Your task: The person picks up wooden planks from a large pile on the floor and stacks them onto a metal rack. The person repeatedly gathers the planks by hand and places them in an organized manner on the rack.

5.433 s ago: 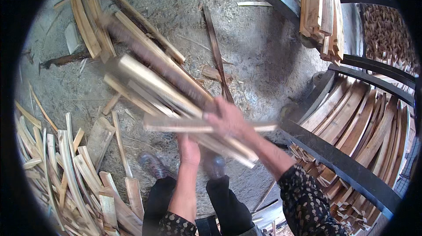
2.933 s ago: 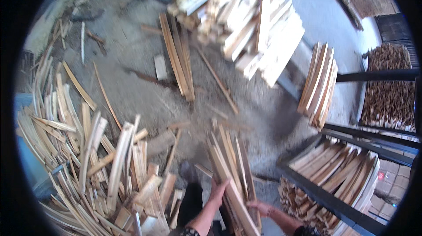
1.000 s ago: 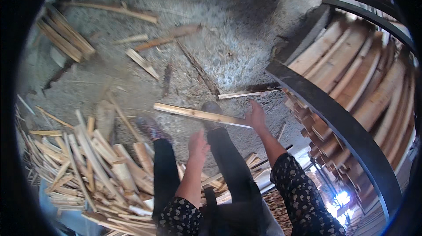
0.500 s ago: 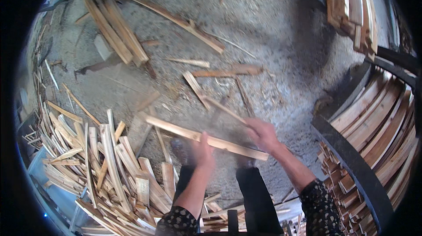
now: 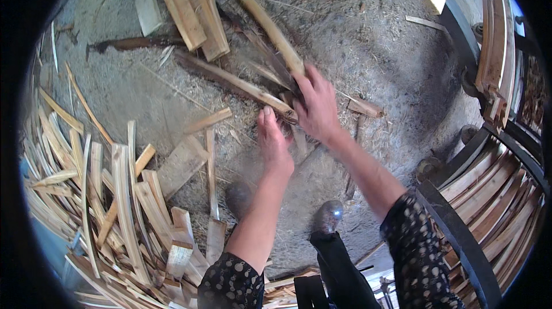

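On the ground ahead, several wooden strips converge between my hands. My right hand (image 5: 317, 105) is closed round the near end of a long pale wooden strip (image 5: 259, 16), and a dark bark-edged strip (image 5: 267, 50) runs beside it under the fingers. My left hand (image 5: 275, 143) is at the near end of a brown-sided wooden strip (image 5: 230, 82), its fingers curled against the underside and partly hidden. That strip's end lies close to my right fingertips. A short wood piece (image 5: 365, 108) lies just right of my right hand.
A heap of loose wooden strips (image 5: 123, 194) fills the lower left. Two thick boards (image 5: 198, 13) lie at the far left. On the right, a dark metal frame (image 5: 463, 240) holds stacked strips (image 5: 494, 200). A flat board (image 5: 183, 165) lies near my left foot. Scraps and sawdust cover the ground.
The short pale plank that was across my hands is no longer in them. Both hands have reached forward to the strips on the ground, and the view has shifted with them.
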`<state>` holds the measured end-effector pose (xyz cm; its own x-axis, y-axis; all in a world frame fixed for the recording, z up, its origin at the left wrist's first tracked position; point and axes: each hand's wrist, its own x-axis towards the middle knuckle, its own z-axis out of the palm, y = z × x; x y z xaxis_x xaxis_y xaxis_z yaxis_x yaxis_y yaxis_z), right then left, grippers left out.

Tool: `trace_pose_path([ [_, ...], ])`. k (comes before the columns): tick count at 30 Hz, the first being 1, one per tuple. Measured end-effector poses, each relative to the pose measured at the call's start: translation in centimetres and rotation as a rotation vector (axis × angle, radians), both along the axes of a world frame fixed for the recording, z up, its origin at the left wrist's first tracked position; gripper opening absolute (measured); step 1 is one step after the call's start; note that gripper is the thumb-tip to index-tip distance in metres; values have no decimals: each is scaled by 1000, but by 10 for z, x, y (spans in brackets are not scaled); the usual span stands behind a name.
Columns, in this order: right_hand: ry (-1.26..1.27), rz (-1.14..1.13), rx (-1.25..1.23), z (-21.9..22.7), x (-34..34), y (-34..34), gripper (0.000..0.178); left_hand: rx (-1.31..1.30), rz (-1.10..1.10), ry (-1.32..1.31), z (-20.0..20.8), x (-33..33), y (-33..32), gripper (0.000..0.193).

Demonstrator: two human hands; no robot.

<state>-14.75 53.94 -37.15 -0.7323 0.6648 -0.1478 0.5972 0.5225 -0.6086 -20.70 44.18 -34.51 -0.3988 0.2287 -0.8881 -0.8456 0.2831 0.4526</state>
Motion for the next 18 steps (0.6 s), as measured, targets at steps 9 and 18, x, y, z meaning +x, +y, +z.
trace_pose_path([
  [9, -100, -304, -676, 79, 33, -93, 63, 133, 131, -226, 54, 29, -56, 52],
  [18, -313, -425, -700, 416, 140, -142, 58, 173, -155, -138, 352, 140, -107, 34],
])
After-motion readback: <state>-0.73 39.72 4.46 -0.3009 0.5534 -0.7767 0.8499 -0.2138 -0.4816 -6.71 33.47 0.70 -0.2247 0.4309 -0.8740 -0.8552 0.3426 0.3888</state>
